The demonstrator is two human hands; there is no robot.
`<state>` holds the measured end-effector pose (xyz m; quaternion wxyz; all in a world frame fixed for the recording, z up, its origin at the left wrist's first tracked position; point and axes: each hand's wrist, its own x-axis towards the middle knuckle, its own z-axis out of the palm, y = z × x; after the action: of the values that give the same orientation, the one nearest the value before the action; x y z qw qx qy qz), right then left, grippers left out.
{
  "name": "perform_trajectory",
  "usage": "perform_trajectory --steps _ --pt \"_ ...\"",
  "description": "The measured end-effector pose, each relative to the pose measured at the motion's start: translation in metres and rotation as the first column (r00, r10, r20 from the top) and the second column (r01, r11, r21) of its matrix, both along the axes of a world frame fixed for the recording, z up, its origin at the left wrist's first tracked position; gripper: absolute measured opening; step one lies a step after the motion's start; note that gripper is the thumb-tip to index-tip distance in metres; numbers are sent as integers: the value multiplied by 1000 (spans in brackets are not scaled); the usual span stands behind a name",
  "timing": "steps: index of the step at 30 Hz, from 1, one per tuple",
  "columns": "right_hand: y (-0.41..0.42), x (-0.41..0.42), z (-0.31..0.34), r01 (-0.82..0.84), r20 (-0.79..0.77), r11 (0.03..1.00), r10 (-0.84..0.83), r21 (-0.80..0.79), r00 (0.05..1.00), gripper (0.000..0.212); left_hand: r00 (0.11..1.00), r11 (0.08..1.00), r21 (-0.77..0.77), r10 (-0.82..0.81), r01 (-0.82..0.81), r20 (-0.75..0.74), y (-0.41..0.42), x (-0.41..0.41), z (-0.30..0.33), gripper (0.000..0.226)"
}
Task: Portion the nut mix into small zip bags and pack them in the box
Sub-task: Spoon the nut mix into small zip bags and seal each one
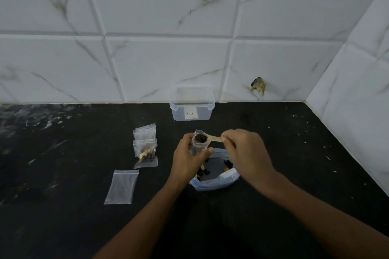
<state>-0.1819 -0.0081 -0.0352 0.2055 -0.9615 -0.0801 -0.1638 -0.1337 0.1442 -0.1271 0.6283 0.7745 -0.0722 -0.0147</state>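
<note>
Where black counter (63,227) meets marble-veined wall tiles (168,65): straight back edge, second tiled wall closing the right side into a corner.

Item 1. Clear plastic box (192,104), lidless, upright against the back wall, small label on its front; contents not discernible.

Item 2. Small zip bag (197,142), held upright above the large bag, gripped round its lower half by left hand (187,159), thumb across the front, mouth open at top; lower part hidden behind the fingers.

Item 3. Pale spoon (210,138), handle pinched by right hand (245,151) between thumb and curled fingers, bowl at the bag's mouth carrying a dark lump; kind of nut or fruit not identifiable.

Item 4. Large bag of nut mix (216,176), open, lying on the counter directly below both hands, dark and yellowish pieces inside; far rim and much of the contents hidden by hands and wrists.

Item 5. Filled zip bag (146,153), flat on the counter left of the hands, overlapping a second small bag (145,131) behind it; contents of the rear one hard to make out.

Item 6. Empty zip bag (122,186), flat, nearer the front, apart from the filled pair.

Open counter: wide stretch at left, scuffed with pale marks; broad bare stretch at right up to the side wall; clear lane between hands and box. Chipped hole in tile (258,85) right of the box. Forearms cut off at the bottom border.
</note>
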Motion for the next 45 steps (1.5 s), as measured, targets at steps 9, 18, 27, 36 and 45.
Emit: perform_trajectory --steps 9,18,27,36,45 --pt "3 -15 -21 -157 172 930 224 -333 959 13 999 999 11 -32 32 -11 0 -1 -1 42" --pt "-19 -15 -38 279 -5 894 -296 350 955 14 999 998 -48 43 -44 -12 19 -3 -2 40" --pt "-15 -23 -116 515 -389 812 -396 274 832 23 999 997 -56 47 -46 7 19 -8 1 42" --pt "-7 -17 -92 422 -208 905 -401 62 892 34 998 998 -36 52 -51 23 13 -11 10 47" --pt "33 9 -44 180 -257 857 -58 483 965 33 999 999 -29 25 -24 33 -3 -20 17 48"
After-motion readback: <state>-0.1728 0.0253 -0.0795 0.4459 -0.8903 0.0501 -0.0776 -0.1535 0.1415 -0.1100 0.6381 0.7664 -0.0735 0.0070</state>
